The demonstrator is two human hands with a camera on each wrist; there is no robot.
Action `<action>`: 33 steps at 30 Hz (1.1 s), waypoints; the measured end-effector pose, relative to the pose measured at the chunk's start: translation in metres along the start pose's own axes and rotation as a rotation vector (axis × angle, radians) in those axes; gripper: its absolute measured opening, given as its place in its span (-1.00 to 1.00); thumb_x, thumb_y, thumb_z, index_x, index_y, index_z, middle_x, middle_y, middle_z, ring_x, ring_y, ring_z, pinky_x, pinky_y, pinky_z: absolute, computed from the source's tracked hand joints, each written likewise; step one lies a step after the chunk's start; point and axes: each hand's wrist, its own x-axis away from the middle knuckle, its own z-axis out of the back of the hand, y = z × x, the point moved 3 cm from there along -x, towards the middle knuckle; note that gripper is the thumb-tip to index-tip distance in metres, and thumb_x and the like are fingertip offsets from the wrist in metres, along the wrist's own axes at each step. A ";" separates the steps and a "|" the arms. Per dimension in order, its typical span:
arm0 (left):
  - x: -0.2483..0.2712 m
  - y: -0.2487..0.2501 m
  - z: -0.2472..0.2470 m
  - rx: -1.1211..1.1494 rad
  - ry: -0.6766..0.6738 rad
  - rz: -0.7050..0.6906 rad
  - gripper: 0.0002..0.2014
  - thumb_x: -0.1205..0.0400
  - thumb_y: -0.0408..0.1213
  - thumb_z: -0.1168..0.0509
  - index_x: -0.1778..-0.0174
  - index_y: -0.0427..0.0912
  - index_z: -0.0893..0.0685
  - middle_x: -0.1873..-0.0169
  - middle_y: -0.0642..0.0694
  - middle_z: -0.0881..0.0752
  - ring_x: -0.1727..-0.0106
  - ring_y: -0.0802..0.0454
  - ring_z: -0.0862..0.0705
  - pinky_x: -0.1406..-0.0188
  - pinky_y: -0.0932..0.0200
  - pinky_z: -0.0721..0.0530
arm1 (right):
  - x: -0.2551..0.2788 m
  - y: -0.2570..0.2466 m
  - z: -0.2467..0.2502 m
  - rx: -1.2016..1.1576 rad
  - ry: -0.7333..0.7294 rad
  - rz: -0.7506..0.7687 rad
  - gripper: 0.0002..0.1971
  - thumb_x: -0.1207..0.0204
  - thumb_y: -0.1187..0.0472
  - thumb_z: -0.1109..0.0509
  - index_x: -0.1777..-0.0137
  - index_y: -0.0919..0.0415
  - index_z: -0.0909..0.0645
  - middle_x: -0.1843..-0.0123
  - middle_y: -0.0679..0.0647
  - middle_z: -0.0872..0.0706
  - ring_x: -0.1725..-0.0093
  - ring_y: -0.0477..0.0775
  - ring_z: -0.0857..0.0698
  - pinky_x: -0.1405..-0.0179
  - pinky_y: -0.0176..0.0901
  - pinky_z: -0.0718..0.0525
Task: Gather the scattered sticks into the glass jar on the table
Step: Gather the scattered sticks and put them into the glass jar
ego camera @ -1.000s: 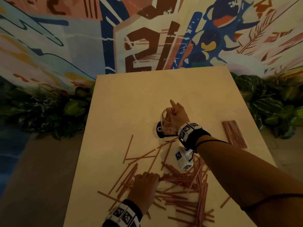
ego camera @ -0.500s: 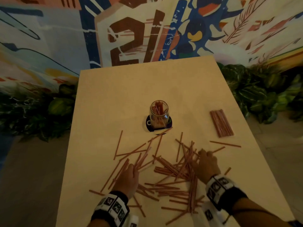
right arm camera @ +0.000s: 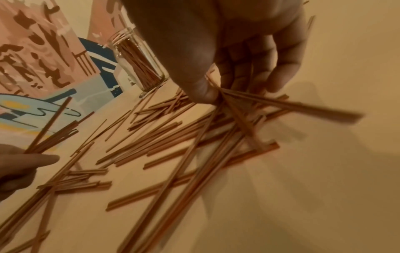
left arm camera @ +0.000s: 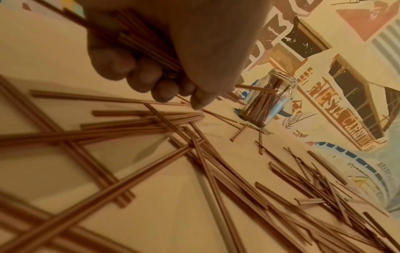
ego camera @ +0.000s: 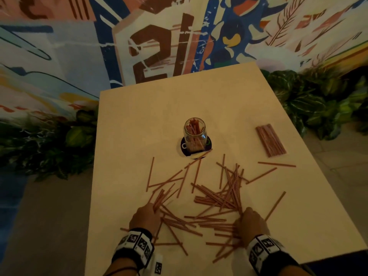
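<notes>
Mural [ego camera: 151, 54] "21" — hands on sticks [ego camera: 215, 198]

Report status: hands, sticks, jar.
Left hand grips a bundle of sticks. Right hand pinches sticks from the pile. Glass jar upright, partly filled, unobstructed.

Both hands are held low, knuckles up, marker wristbands [ego camera: 137, 243] worn on both wrists. Left hand [ego camera: 145, 217]: fingers [left arm camera: 121, 63] curled, a bundle of thin reddish-brown sticks [left arm camera: 138, 39] held in the grip. Right hand [ego camera: 251, 222]: several sticks pinched between thumb [right arm camera: 201, 85] and fingers.
</notes>
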 end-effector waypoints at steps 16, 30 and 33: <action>-0.012 -0.012 -0.009 0.245 -0.044 0.059 -0.11 -0.36 0.19 -0.46 -0.44 -0.21 -0.22 -0.32 -0.28 -0.59 -0.27 -0.28 -0.61 -0.18 -0.06 -0.61 | -0.006 0.016 0.023 -0.432 0.119 -0.151 -0.72 -0.64 0.24 -0.12 -0.22 0.43 -0.42 -0.19 0.48 -0.62 -0.15 0.42 -0.61 0.04 -0.03 -0.48; -0.005 -0.030 -0.023 0.290 -0.194 0.065 0.30 -0.13 0.14 -0.60 -0.64 -0.08 0.08 -0.53 -0.14 -0.42 -0.44 -0.12 -0.50 -0.44 0.03 -0.48 | -0.044 -0.080 0.019 -0.310 0.130 -0.141 0.04 -0.31 -0.28 -0.43 -0.59 0.26 0.01 -0.49 0.31 -0.38 -0.39 0.36 -0.48 -0.35 0.18 -0.53; -0.003 -0.026 -0.026 0.219 -0.150 -0.004 0.01 -0.27 0.12 -0.53 -0.55 -0.09 -0.15 -0.43 -0.13 -0.51 -0.36 -0.11 -0.56 -0.34 0.03 -0.56 | -0.041 -0.092 0.012 -0.140 0.136 -0.057 -0.27 -0.43 -0.19 -0.34 -0.45 0.22 -0.21 -0.40 0.24 -0.44 -0.31 0.30 -0.52 -0.29 0.15 -0.54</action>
